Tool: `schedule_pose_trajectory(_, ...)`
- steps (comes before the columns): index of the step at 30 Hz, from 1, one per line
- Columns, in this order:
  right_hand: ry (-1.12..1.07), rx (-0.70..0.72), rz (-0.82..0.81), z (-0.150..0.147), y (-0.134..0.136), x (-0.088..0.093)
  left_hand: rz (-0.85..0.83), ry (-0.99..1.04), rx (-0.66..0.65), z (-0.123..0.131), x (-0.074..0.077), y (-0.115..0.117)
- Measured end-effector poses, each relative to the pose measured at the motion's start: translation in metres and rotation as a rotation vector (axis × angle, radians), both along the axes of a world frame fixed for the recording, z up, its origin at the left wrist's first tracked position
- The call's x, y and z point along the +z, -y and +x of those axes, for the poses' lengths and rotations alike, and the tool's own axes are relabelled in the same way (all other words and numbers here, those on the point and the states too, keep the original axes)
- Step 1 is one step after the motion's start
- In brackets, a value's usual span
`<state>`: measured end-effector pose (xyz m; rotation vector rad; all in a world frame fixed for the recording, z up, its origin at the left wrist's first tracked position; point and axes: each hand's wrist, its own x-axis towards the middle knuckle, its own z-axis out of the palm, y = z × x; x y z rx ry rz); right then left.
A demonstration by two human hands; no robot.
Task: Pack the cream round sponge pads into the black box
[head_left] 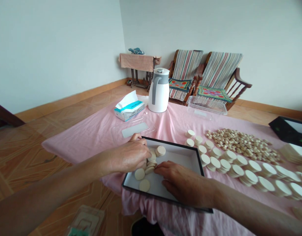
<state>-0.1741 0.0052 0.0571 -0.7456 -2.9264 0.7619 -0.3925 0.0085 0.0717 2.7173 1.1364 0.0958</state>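
Soft, diffuse light, its source outside my view.
My left hand [131, 155] looks slightly soft; the pale back wall [202, 26] dims toward the upper right corner, and my forearms [64, 188] stretch at the wide-angle edges.

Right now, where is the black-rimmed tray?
In the head view, the black-rimmed tray sits lower centre, at the near edge of the pink cloth, left of the disc stacks, with the left hand and right hand in it.
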Motion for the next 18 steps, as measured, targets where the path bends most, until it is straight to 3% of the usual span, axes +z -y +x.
schedule_pose_trajectory(3, -0.011, -0.128, -0.026, -0.003, 0.0, -0.002, 0.003, 0.02, -0.015, 0.001, 0.001, 0.0)
schedule_pose_trajectory(6, -0.038, -0.222, 0.052, -0.011, -0.001, -0.003, 0.035, 0.059, 0.001, -0.001, -0.008, -0.003)
schedule_pose_trajectory(11, -0.008, -0.151, 0.184, -0.025, -0.007, -0.008, 0.053, 0.033, -0.003, -0.005, -0.018, -0.008)
schedule_pose_trajectory(18, -0.045, -0.142, 0.112, -0.027, -0.009, -0.015, 0.014, 0.003, -0.047, -0.005, -0.008, -0.009)
